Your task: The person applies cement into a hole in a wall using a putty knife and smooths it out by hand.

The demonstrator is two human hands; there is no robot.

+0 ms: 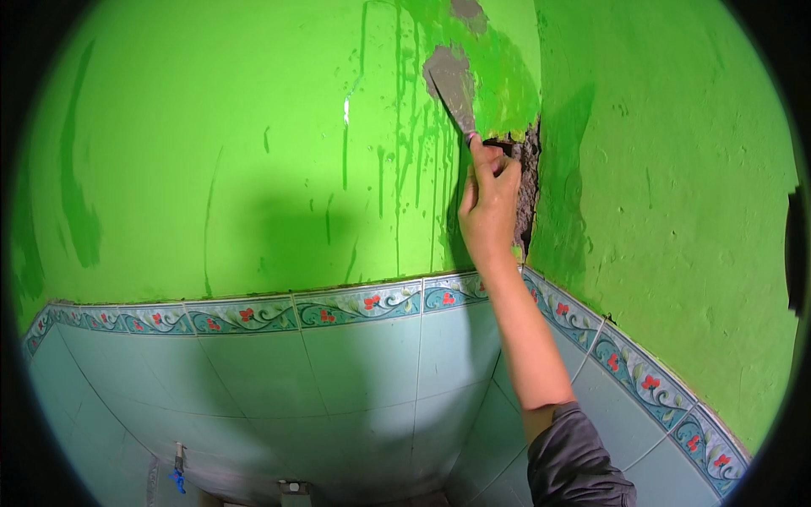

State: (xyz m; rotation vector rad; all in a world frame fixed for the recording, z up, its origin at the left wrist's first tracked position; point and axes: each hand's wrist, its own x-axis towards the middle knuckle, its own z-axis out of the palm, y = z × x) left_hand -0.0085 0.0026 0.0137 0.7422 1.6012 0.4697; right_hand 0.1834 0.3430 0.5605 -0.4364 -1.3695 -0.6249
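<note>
My right hand (490,198) grips a metal scraper (454,100), with the blade raised over a grey bare patch (448,61) on the green wall (236,144) near the corner. Just beside and behind the hand, a jagged broken strip (525,198) along the corner exposes rough grey material. Wet-looking darker streaks run down the paint left of the scraper. A second, smaller grey patch (469,13) shows higher up. My left hand is not in view.
A flowered tile border (355,308) tops pale turquoise tiles (355,372) and turns the corner. Low at the left are a tap with a blue handle (179,465) and a metal fitting (294,488). The right green wall (676,194) has a dark object (794,249) at its edge.
</note>
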